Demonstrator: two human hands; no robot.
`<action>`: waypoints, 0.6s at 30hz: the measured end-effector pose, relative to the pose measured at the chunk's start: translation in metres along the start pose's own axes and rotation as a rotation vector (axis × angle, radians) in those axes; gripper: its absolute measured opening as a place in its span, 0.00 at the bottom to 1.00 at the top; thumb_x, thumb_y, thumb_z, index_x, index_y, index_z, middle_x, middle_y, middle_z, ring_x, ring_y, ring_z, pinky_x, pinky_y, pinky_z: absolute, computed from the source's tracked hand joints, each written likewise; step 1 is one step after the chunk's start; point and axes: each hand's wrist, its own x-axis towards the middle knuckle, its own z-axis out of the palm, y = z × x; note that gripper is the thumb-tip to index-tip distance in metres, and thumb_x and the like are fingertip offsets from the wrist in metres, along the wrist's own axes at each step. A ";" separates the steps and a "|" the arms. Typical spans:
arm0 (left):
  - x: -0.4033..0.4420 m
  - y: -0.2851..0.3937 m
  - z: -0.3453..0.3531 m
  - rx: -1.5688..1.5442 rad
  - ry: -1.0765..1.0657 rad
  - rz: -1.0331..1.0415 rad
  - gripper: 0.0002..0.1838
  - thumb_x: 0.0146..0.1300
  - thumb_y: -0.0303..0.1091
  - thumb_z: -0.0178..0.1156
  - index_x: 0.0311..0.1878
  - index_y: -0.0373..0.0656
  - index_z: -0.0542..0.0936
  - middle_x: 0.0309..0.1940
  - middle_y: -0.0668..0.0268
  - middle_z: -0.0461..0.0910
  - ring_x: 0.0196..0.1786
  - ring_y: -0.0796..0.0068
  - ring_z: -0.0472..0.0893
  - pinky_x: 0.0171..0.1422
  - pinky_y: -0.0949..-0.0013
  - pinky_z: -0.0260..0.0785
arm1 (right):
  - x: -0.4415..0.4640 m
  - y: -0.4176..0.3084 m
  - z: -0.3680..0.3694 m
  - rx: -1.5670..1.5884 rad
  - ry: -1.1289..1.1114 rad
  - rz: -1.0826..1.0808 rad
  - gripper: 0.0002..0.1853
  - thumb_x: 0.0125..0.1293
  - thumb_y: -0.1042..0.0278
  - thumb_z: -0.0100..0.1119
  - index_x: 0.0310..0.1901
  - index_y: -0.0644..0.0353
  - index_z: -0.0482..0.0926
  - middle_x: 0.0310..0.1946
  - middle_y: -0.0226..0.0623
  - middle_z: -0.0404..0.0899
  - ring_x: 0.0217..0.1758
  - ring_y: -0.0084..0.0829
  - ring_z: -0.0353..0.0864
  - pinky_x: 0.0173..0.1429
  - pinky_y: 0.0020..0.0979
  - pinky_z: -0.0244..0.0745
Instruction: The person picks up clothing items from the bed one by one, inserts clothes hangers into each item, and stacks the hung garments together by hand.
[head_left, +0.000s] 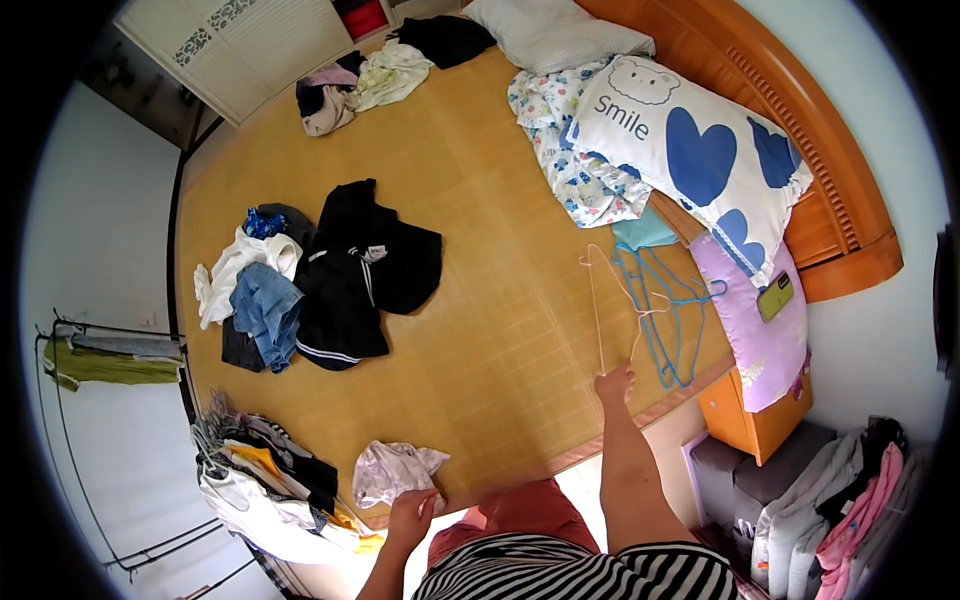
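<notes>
My right hand (614,383) is closed around one end of a thin pink clothes hanger (597,318), which points away from me over the bed mat. Just right of it lie several blue clothes hangers (655,345), partly overlapping the pink one. At the near edge of the bed, my left hand (411,510) has its fingers closed at the lower edge of a crumpled pale pink garment (393,473). The exact grip on the cloth is partly hidden by the hand.
A black garment with white stripes (345,290) lies beside jeans (266,310) and a white garment (245,262). Pillows (690,140) and a phone (775,297) are at right. Clothes on hangers (265,470) hang at left; more garments (395,75) lie at the far edge.
</notes>
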 end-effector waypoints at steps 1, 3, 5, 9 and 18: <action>0.003 -0.001 0.003 -0.002 -0.002 -0.013 0.07 0.59 0.29 0.59 0.39 0.39 0.82 0.33 0.55 0.82 0.37 0.53 0.80 0.45 0.58 0.71 | 0.004 0.001 0.001 -0.034 -0.007 -0.001 0.40 0.51 0.69 0.62 0.64 0.58 0.52 0.59 0.54 0.63 0.63 0.51 0.65 0.66 0.46 0.63; 0.010 -0.001 0.005 -0.006 0.008 0.010 0.07 0.59 0.29 0.59 0.39 0.39 0.82 0.33 0.55 0.82 0.38 0.54 0.80 0.45 0.58 0.71 | 0.008 -0.002 0.001 -0.076 -0.022 -0.010 0.40 0.51 0.67 0.63 0.64 0.58 0.52 0.57 0.53 0.64 0.62 0.51 0.66 0.65 0.46 0.64; 0.019 0.000 0.004 -0.010 -0.011 -0.006 0.07 0.59 0.29 0.59 0.39 0.39 0.82 0.33 0.55 0.82 0.38 0.54 0.80 0.45 0.58 0.71 | 0.007 -0.008 -0.004 -0.118 -0.033 0.052 0.40 0.50 0.65 0.64 0.63 0.58 0.53 0.56 0.50 0.65 0.62 0.49 0.67 0.63 0.44 0.67; 0.038 -0.006 0.001 -0.012 -0.030 0.009 0.07 0.58 0.29 0.59 0.38 0.39 0.82 0.34 0.55 0.82 0.38 0.54 0.80 0.46 0.58 0.71 | 0.018 -0.005 0.006 -0.089 -0.027 0.029 0.36 0.51 0.65 0.63 0.60 0.63 0.57 0.52 0.52 0.70 0.59 0.49 0.71 0.60 0.45 0.70; 0.074 -0.038 -0.021 0.001 -0.050 0.012 0.08 0.60 0.30 0.59 0.41 0.40 0.82 0.35 0.55 0.82 0.40 0.54 0.81 0.46 0.59 0.72 | 0.077 0.028 0.093 0.028 0.213 -0.043 0.16 0.60 0.64 0.55 0.45 0.64 0.68 0.36 0.53 0.80 0.36 0.50 0.83 0.36 0.43 0.80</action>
